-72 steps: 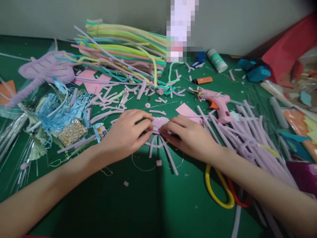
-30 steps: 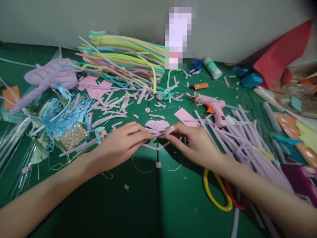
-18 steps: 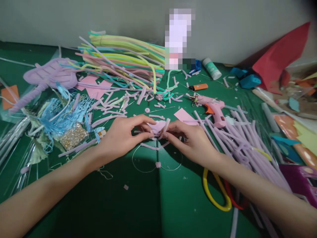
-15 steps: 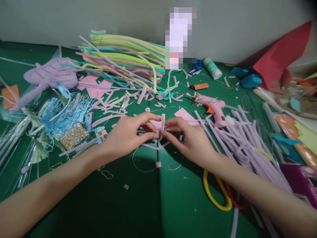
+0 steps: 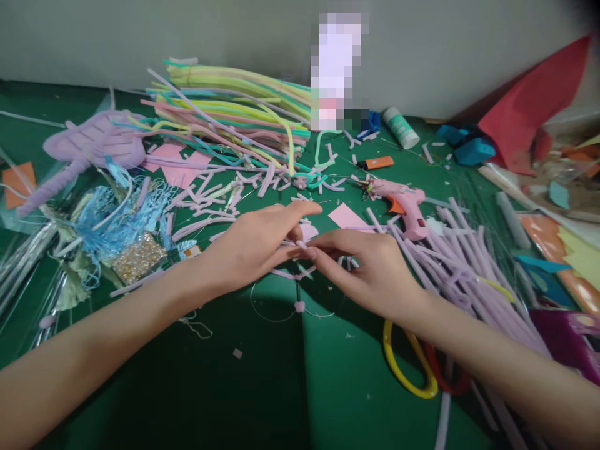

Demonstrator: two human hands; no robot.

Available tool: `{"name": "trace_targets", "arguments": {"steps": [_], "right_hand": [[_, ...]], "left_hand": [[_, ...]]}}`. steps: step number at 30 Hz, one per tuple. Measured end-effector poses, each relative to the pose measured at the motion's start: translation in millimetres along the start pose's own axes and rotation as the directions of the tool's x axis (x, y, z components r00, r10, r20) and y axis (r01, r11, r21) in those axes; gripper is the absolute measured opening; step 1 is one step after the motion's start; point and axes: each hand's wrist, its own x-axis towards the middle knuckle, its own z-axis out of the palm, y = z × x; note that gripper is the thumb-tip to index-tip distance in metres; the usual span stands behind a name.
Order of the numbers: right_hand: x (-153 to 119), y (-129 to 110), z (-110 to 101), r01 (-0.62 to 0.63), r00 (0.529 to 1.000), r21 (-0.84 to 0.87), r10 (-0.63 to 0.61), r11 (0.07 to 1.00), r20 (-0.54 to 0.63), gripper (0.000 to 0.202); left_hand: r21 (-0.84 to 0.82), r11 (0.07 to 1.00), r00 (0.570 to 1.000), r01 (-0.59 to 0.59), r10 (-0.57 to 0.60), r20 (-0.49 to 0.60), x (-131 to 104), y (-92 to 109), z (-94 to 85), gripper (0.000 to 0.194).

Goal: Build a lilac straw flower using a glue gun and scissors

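Tabletop (image 5: 197,387) in dark green is spread beneath everything, crossed by one dark seam running from near to far, and is backed by a pale grey wall (image 5: 117,44). The near part is darkened by shadow. One upright patch at the far side is pixelated, so what it shows cannot be told. Two bare hands are seen, brought together at the middle. One small lilac piece (image 5: 301,245) is pinched between the thumb and forefinger of the right hand (image 5: 370,262); it is met by the left thumb, while the forefinger of the left hand (image 5: 248,247) is stretched out above. Whether it is also gripped by the left hand cannot be told. One fluffy pink piece (image 5: 309,233) is partly hidden just beyond the fingers, and one small pink tuft (image 5: 300,307) is placed nearer. To the right, one pink glue gun (image 5: 403,199), one orange lighter (image 5: 379,163), one white and green tube (image 5: 401,128), one yellow loop (image 5: 424,394) and one red loop (image 5: 462,387) can be counted. To the left, one leaf-shaped lilac form (image 5: 98,140) and one bag of gold beads (image 5: 137,257) are found. Coloured fuzzy stems (image 5: 234,106) and cut lilac bits (image 5: 267,180) are too many to be counted.
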Motion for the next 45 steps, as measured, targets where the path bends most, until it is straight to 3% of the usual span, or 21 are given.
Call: {"name": "trace_targets", "arguments": {"steps": [5,9,19,24,27,31,35,38,40,43,45], "right_hand": [[9,5,-5,-0.046,0.995,0.050,0.041,0.998,0.086,0.012],[9,9,-5,-0.053,0.993,0.077,0.044,0.996,0.111,0.010],[8,11,4,-0.059,0.995,0.122,0.048,0.991,0.092,0.011],[7,12,9,-0.099,0.994,0.132,0.092,0.986,0.055,0.014],[6,13,13,-0.093,0.995,0.134,0.089,0.987,0.038,0.015],[5,12,16,-0.134,0.991,0.204,0.129,0.970,0.038,0.015],[2,16,11,-0.163,0.987,0.275,0.159,0.948,0.035,0.014],[-1,20,4,-0.066,0.997,0.122,0.061,0.990,0.049,0.007],[-3,21,-1,0.092,0.993,-0.079,-0.086,0.993,0.082,0.006],[-6,18,-5,0.335,0.942,-0.384,-0.291,0.861,0.168,0.015],[-6,14,-5,0.405,0.914,-0.501,-0.354,0.765,0.199,0.019]], "left_hand": [[0.149,0.974,0.982,-0.170,0.180,-0.059,-1,-3,1.9,0.012],[0.226,0.955,0.974,-0.194,0.216,-0.073,-8,-2,-3.8,0.022],[0.560,0.803,0.979,-0.203,0.183,0.093,-10,23,-7.7,0.020],[0.580,0.812,0.983,-0.061,-0.053,0.177,-1,31,-3.4,0.008],[0.567,0.824,0.973,0.008,-0.136,0.185,2,30,1.7,0.007],[0.515,0.856,0.988,0.038,-0.110,0.110,1,23,8.3,0.009],[0.414,0.910,0.996,-0.023,-0.014,0.086,-4,13,12.8,0.014],[0.389,0.918,0.997,-0.081,0.074,0.032,-8,10,15.1,0.016],[0.402,0.909,0.994,-0.112,0.109,0.030,-9,10,15.8,0.020],[0.425,0.891,0.987,-0.161,0.155,0.048,-7,13,15.9,0.023],[0.441,0.877,0.981,-0.188,0.190,0.040,-6,13,15.6,0.023]]}}
